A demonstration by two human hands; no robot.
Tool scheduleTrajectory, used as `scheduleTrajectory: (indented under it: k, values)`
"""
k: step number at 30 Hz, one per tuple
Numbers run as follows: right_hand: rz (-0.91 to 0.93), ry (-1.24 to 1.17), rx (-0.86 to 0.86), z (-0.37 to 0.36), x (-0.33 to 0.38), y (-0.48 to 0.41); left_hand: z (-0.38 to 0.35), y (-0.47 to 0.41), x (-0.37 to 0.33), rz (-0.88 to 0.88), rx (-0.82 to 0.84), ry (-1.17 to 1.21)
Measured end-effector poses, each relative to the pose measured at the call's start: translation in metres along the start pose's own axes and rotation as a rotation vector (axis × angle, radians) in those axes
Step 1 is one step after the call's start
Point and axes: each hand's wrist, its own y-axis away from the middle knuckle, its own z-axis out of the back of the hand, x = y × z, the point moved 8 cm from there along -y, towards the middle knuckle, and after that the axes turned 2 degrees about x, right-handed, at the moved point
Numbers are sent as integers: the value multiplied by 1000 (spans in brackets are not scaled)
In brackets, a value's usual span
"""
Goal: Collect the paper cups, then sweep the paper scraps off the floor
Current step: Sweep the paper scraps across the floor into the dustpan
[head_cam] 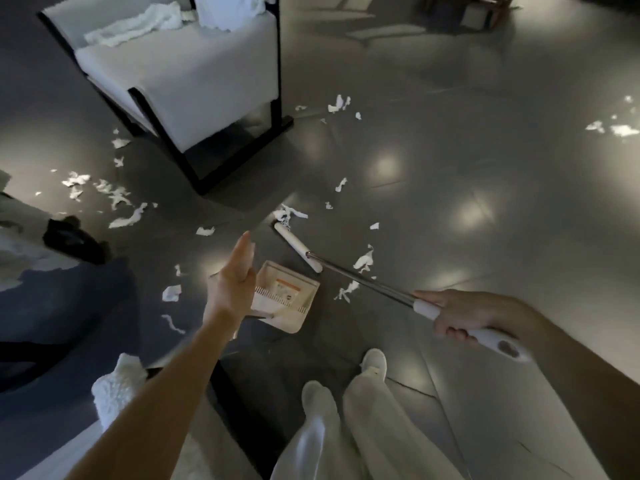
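Note:
White paper scraps [119, 197] lie scattered over the grey floor, by the chair's foot [339, 103], beside the broom [363, 261] and at the far right [613, 128]. My right hand [460, 318] grips the white grip of a broom whose metal pole runs down to the white broom head [298, 251] on the floor, with scraps bunched at its far end. A beige dustpan [289, 296] stands on the floor just in front of my feet. My left hand [235, 278] is stretched out over the dustpan's left edge with fingers straight. No paper cup is in view.
A white armchair with a black frame [194, 81] stands at the back left, with white cloth on it. A black object [74, 240] lies at the left beside a dark rug. A white fluffy item [117, 386] is near my left arm. My white shoes [374, 362] stand below the dustpan.

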Motion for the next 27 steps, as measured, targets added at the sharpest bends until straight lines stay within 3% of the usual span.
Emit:
scheduleTrajectory:
  k: [4, 13, 17, 19, 21, 27]
  values:
    - [-56, -242, -73, 27, -45, 5, -41, -3, -17, 12, 140, -130]
    - [-127, -477, -241, 72, -79, -46, -82, -12, -21, -20, 293, -230]
    - [-221, -598, -172, 60, -89, -76, -77, -5, -25, -52, 271, -167]
    - [-235, -545, -153, 61, -90, -79, -85, 0, -28, -68, 314, -150]
    - [-209, -435, -168, 62, -86, -78, -95, 2, -24, 35, 368, -67]
    - [-267, -240, -126, 56, -73, -70, -88, 7, -19, 148, 367, 25]
